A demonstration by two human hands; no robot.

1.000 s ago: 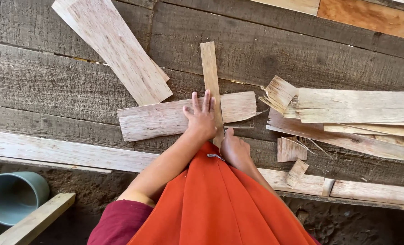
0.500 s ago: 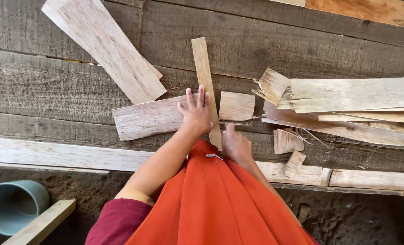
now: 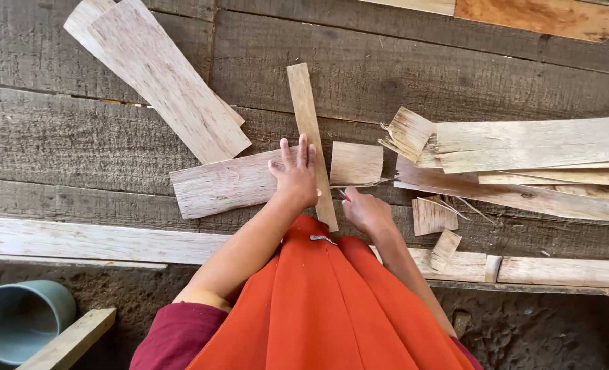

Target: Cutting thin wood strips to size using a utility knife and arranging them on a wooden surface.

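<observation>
Where the rough grey plank floor (image 3: 112, 144) fills most of the view, pale thin wood sheets lie scattered across it, the biggest being a stack of long splintered strips (image 3: 530, 164) reaching in from the right edge. Next in size, two overlapping long boards (image 3: 160, 82) lie slanted at the upper left, well apart from the hands. An orange garment (image 3: 332, 308) covers the person's lap at the bottom centre, and a round grey-blue bucket (image 3: 20, 318) stands on the dirt at the lower left, beside a wooden bar (image 3: 71, 339). At the centre lies a wide flat veneer piece (image 3: 229, 181), and a narrow wooden slat (image 3: 310, 137) runs across its right end, pointing away from the person. The left hand (image 3: 296, 175) is spread flat, fingers apart, pressing down on the slat and the veneer piece together. Just right of the slat sits a small squarish offcut (image 3: 356, 162), apart from the wide piece. The right hand (image 3: 364, 211) is curled closed just below that offcut, around something small with a red tip (image 3: 346, 197); what it is cannot be told. Smaller scraps (image 3: 433, 216) lie near the right wrist.
</observation>
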